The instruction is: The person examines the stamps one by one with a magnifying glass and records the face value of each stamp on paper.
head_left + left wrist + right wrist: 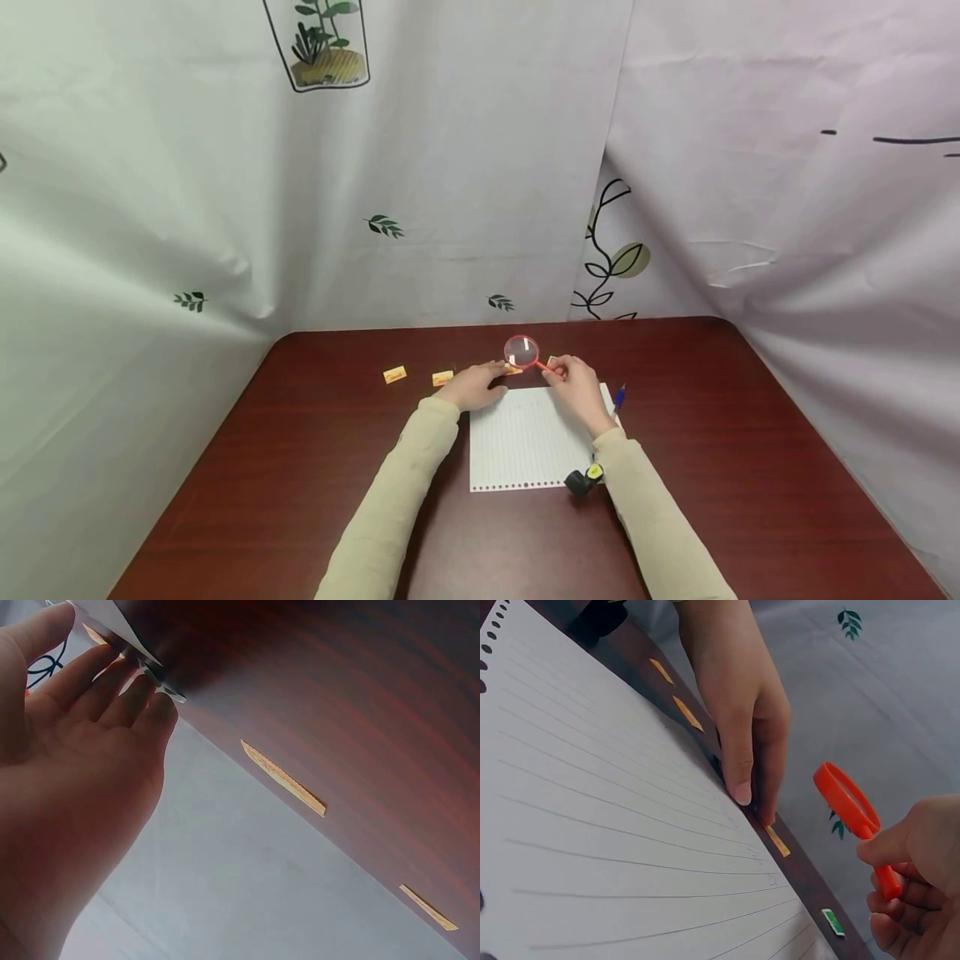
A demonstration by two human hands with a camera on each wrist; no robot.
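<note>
My right hand [579, 393] grips the handle of a red magnifying glass [847, 799], raised over the table's far side. In the head view its lens overlaps a small orange card [778, 840]. My left hand [474, 387] reaches to the upper left corner of a lined sheet of paper [517, 446], fingers relaxed. Seen from the right wrist, its fingertips are right at that orange card. A green and white card [832, 922] lies farther right, close to my right hand. Two more yellow-orange cards [394, 374] lie to the left, one of them [283, 780] beside my left hand.
A blue pen [618, 398] lies at the paper's right edge. A small black object with a yellow-green face [585, 480] sits at the lower right of the paper, beside my right sleeve. Behind the dark red table [300, 467] hangs a pale, leaf-printed cloth [465, 167].
</note>
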